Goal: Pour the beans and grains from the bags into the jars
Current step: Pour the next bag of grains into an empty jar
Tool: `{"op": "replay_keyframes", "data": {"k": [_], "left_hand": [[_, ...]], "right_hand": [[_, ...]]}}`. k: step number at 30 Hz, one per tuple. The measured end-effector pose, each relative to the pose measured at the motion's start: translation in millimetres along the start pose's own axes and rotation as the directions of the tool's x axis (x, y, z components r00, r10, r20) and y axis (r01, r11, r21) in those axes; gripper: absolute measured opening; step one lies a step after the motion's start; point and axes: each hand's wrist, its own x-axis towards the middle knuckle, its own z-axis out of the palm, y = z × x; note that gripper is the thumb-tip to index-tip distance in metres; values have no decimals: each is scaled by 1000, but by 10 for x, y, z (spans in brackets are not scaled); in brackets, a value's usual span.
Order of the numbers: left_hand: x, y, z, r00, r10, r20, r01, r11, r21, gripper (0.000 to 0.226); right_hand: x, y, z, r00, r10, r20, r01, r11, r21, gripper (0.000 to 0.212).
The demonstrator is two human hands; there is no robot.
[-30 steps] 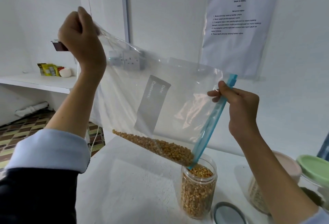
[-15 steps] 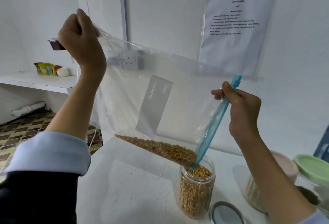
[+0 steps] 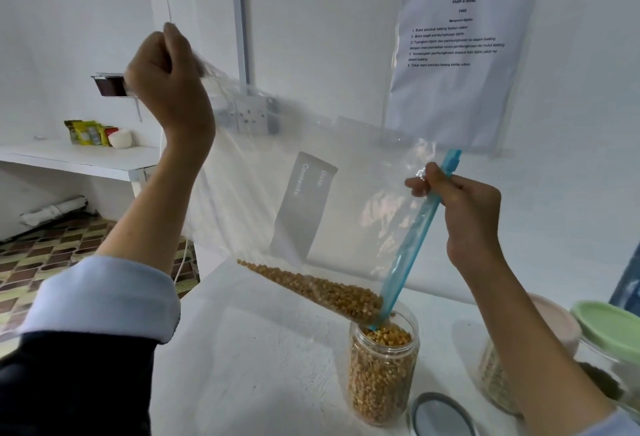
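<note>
I see the clear zip bag (image 3: 277,172) held tilted at centre frame, its low corner of yellow kernels (image 3: 322,291) resting in the mouth of the open jar (image 3: 382,373) at 5 o'clock on the white table (image 3: 259,366). My left hand (image 3: 169,82) grips the bag's raised corner at 10 o'clock and my right hand (image 3: 464,207) pinches its blue zip strip (image 3: 415,238) at 3 o'clock. A loose lid (image 3: 440,416) lies just beside the jar at its 5 o'clock, with two lidded jars (image 3: 609,338) at the right edge.

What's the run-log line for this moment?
step: pouring | left hand: holds bag corner high | right hand: pinches blue zip edge | kernels: at bag mouth over open jar | jar: nearly full
</note>
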Motion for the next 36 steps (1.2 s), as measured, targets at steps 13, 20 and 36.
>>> {"op": "replay_keyframes", "data": {"k": [13, 20, 36], "left_hand": [[-3, -34, 11, 1000, 13, -4, -13, 1000, -6, 46], [-17, -32, 13, 1000, 11, -23, -11, 1000, 2, 43], [-34, -27, 13, 1000, -17, 19, 16, 999, 35, 41]], "right_hand": [[15, 55, 52, 999, -38, -22, 38, 999, 0, 16], [36, 45, -3, 999, -38, 34, 39, 999, -20, 16], [-13, 29, -45, 1000, -6, -27, 6, 1000, 3, 19]]}}
